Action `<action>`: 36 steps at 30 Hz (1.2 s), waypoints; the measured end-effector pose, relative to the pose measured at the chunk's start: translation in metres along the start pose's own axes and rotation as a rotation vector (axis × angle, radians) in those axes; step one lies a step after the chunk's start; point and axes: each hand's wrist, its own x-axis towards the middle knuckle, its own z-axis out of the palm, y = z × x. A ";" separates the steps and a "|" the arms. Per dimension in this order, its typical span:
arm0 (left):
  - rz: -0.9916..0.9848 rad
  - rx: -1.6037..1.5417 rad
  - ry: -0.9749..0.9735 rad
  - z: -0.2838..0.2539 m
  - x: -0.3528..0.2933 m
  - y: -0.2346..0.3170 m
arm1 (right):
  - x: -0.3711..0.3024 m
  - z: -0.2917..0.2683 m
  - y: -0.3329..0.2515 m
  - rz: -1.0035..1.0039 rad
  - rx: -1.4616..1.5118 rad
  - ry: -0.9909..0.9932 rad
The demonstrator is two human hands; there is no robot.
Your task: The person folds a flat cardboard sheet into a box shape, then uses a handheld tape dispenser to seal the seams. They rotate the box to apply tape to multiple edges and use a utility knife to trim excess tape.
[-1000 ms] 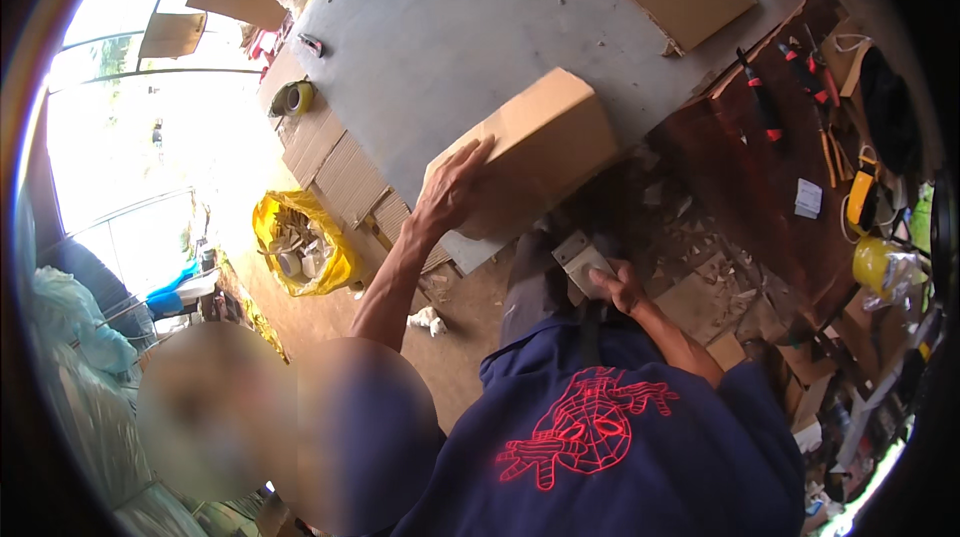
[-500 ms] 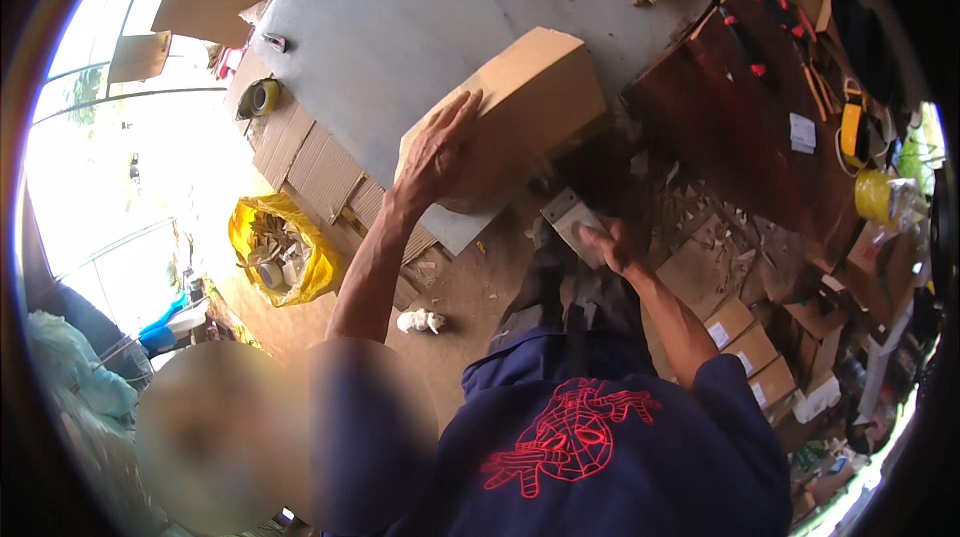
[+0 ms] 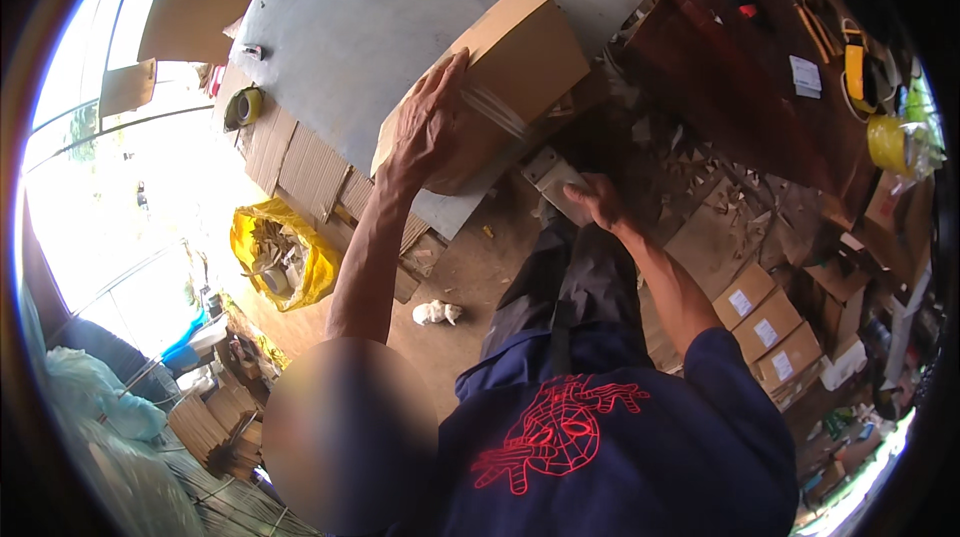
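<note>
A closed cardboard box [image 3: 525, 57] rests tilted at the near edge of the grey tabletop [image 3: 350, 7]. My left hand [image 3: 432, 127] lies on its left side, fingers stretched out flat against the cardboard. Across the side facing me runs a shiny strip of clear tape [image 3: 492, 109], slanting down to the right. Just below the box's near corner, my right hand [image 3: 598, 200] is closed around a pale hand tool with a holed metal end, which looks like a tape dispenser [image 3: 552, 175]. The tape's end near the tool is hard to make out.
Left of the table are a yellow tape roll [image 3: 243, 108], cardboard sheets [image 3: 290, 152] and a yellow bag [image 3: 322, 272] of scraps. A small white animal [image 3: 437, 312] lies on the floor. On the right stand a dark red-brown board [image 3: 740, 87] with tools and several small boxes [image 3: 770, 327].
The box and both hands appear further left and higher as the whole view has shifted. The shiny tape strip on the box's near side now shows plainly. Both hands keep their holds.
</note>
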 end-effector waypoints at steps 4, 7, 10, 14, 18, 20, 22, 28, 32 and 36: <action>-0.205 0.034 0.003 0.005 0.014 0.014 | 0.005 -0.002 0.006 0.040 -0.028 -0.035; -0.318 0.022 0.043 0.008 0.022 0.013 | 0.004 0.005 -0.005 -0.006 0.001 -0.041; -0.425 0.139 0.003 0.002 0.035 0.019 | 0.000 0.009 -0.010 0.020 0.081 -0.018; -0.448 0.098 0.005 -0.017 0.047 0.005 | -0.011 0.022 -0.056 -0.105 0.113 0.016; -0.571 0.011 -0.064 -0.048 0.069 -0.012 | -0.016 0.025 -0.093 -0.142 -0.005 -0.009; -0.585 -0.006 -0.079 -0.059 0.074 -0.030 | -0.017 0.030 -0.112 -0.142 -0.045 -0.004; -0.567 -0.011 -0.072 -0.059 0.077 -0.050 | -0.018 0.034 -0.143 -0.112 -0.138 -0.001; -0.575 -0.025 -0.146 -0.062 0.088 -0.070 | -0.007 0.029 -0.156 -0.049 -0.103 -0.052; -0.579 -0.061 -0.161 -0.068 0.089 -0.076 | 0.001 0.025 -0.163 0.062 -0.153 -0.080; -0.601 -0.126 -0.147 -0.075 0.098 -0.077 | 0.012 0.032 -0.154 0.078 -0.060 -0.083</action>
